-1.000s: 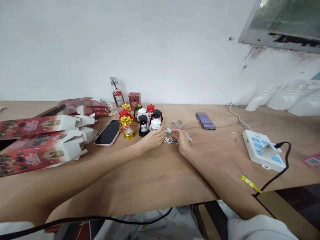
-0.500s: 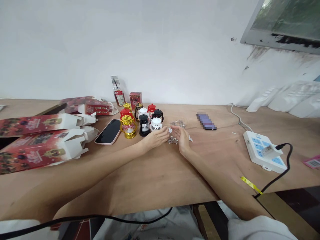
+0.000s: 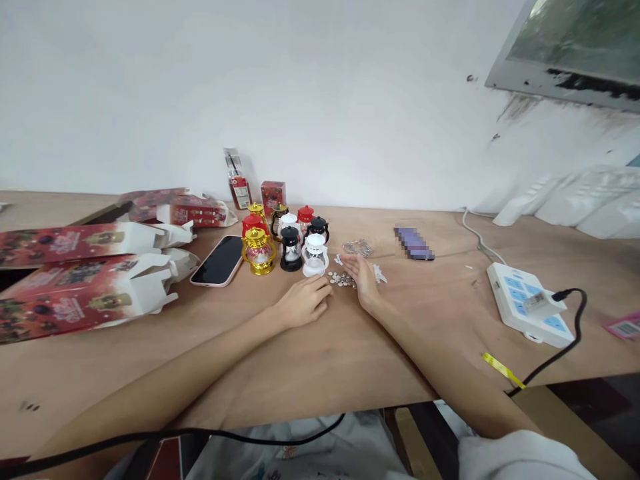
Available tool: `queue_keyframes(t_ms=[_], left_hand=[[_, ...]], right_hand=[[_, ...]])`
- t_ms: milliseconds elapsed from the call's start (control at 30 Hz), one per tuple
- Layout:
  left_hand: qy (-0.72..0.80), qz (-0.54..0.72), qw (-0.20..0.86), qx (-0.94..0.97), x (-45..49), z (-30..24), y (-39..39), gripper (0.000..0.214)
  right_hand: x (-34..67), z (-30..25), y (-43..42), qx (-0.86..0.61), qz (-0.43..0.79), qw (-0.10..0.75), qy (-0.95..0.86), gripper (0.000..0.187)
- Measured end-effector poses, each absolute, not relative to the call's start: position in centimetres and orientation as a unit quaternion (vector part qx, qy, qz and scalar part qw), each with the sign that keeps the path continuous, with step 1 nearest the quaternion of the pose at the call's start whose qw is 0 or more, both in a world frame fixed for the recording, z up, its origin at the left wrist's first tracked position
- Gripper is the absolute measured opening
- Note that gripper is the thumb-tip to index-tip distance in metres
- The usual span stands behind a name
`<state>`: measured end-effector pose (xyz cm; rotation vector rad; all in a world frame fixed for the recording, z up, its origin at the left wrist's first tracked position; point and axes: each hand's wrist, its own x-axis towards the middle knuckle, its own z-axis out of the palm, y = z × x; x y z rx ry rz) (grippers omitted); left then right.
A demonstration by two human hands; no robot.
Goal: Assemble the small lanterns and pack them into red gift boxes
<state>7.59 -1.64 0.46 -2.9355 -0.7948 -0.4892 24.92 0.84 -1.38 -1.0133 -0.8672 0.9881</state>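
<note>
My left hand (image 3: pixel 304 302) rests low over the table, in front of a white mini lantern (image 3: pixel 315 256). Its fingers are loosely bent and apart, with nothing visible in them. Fingers outstretched, my right hand (image 3: pixel 364 281) stands on its edge beside a small heap of silvery button-like discs (image 3: pixel 341 279). White paper-like tabs (image 3: pixel 380 274) lie behind that hand, partly hidden by it. Further back is a tangle of thin metal rings or chain (image 3: pixel 357 248). Beside the white lantern stand a black lantern (image 3: pixel 291 250), a gold lantern (image 3: pixel 259 252) and several others in red, white, black and bronze.
A phone (image 3: pixel 218 261) lies left of the lanterns, near open red printed boxes (image 3: pixel 75 293). Behind stand a bottle (image 3: pixel 240 190) and a small red box (image 3: pixel 273 196). Another phone (image 3: pixel 414 243) and a white power strip (image 3: pixel 530 303) are on the right. A black cable (image 3: pixel 225 437) crosses the front.
My left hand has moved left and toward me, away from my right hand, and its fingers have bent. More of the white lantern and the discs shows. My right hand stays nearly in place.
</note>
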Motion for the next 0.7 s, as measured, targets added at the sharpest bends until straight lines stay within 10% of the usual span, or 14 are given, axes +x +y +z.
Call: queue_keyframes(t_ms=[367, 567, 700], left_hand=[[-0.303, -0.167, -0.036, -0.938, 7.9, 0.8, -2.1, 0.023], [-0.310, -0.171, -0.045, -0.934, 8.0, 0.6, -2.1, 0.024], [-0.304, -0.171, -0.048, -0.936, 7.9, 0.6, -2.2, 0.028]], right_hand=[[24.5, 4.5, 7.4, -0.408, 0.217, 0.678, -0.572, 0.014], [18.6, 12.7, 16.2, -0.516, 0.016, 0.297, -0.803, 0.037], [13.1, 14.6, 19.7, -0.533, 0.005, 0.220, -0.817, 0.049]])
